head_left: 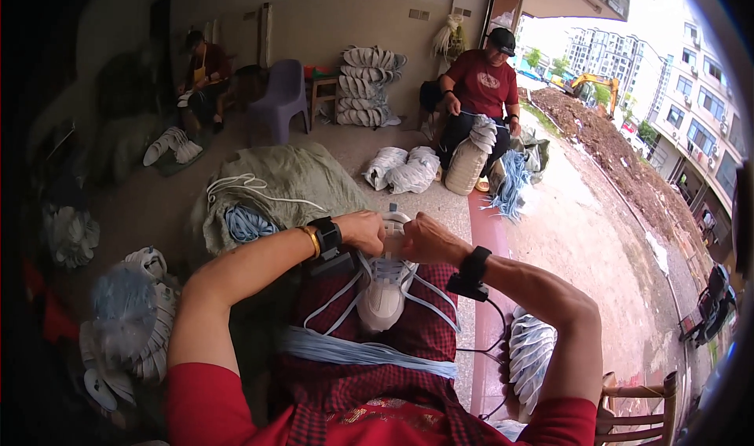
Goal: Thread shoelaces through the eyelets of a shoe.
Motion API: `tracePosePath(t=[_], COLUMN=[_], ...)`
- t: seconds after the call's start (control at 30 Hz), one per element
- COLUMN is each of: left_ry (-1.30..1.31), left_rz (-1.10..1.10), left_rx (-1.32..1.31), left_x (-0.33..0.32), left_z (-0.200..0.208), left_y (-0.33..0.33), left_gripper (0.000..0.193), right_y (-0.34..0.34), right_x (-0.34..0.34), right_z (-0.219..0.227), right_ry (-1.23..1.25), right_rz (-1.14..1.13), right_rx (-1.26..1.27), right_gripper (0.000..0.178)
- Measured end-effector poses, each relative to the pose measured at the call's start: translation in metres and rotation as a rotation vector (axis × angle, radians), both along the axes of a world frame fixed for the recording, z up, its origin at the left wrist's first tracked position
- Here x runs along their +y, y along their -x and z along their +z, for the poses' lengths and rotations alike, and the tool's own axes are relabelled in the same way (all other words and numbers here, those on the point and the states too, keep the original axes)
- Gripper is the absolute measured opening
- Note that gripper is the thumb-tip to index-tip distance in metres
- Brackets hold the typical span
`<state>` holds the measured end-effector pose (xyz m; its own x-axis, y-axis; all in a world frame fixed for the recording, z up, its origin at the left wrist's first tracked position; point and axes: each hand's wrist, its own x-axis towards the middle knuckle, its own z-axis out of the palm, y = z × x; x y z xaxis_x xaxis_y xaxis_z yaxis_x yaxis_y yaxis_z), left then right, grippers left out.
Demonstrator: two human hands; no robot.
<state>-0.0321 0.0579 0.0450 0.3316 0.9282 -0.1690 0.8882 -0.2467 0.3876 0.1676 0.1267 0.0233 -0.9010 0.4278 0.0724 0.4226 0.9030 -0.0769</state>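
A white shoe [382,305] rests on my lap over a red-and-black checked apron, its toe toward me. Pale blue shoelace [336,295] runs through its eyelets, with loose lengths curving out on both sides. My left hand [361,232] is closed at the left of the shoe's opening, near the upper eyelets. Opposite it, my right hand [430,240] is closed too, knuckles up, against the right side. The fingertips of both are hidden, so what they pinch cannot be made out. A bundle of light blue laces [369,352] lies across my thighs.
Stacked shoes [149,320] stand at my left, more shoe uppers [532,356] at my right. A green sack [290,175] with blue laces lies ahead. Beyond sits a person [485,89] handling lace by a shoe stack; another person [206,73] sits far left. A bamboo chair [640,411] is near right.
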Motion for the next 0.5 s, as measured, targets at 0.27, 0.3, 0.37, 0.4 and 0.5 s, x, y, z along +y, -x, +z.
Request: tracePosePath(t=[0.27,0.3,0.37,0.4,0.5], left_ry=[-0.071,-0.084,-0.167,-0.164,-0.051], left_rz=[-0.031,-0.024,0.065,0.101,0.208], left_rx=[-1.035,-1.045,-0.869,-0.918,-1.057], left_x=[-0.025,-0.035,-0.035,-0.035,-0.032], left_z=[0.050,0.059,0.054,0.051,0.051], left_y=[-0.018,-0.020,-0.017,-0.018,-0.028], left_gripper=[0.017,0.021,0.027,0.030,0.032], right_y=[0.002,0.004,0.003,0.004,0.001], right_x=[0.014,0.003,-0.006,-0.007,-0.010], right_z=[0.081,0.095,0.109,0.108,0.110], right_ry=[0.625,0.682,0.706,0.611,0.599], right_rz=[-0.058,-0.024,0.000,0.065,0.069], right_rx=[1.115,1.162,1.009,0.976,0.889], right_gripper=[0.037,0.039,0.042,0.041,0.039])
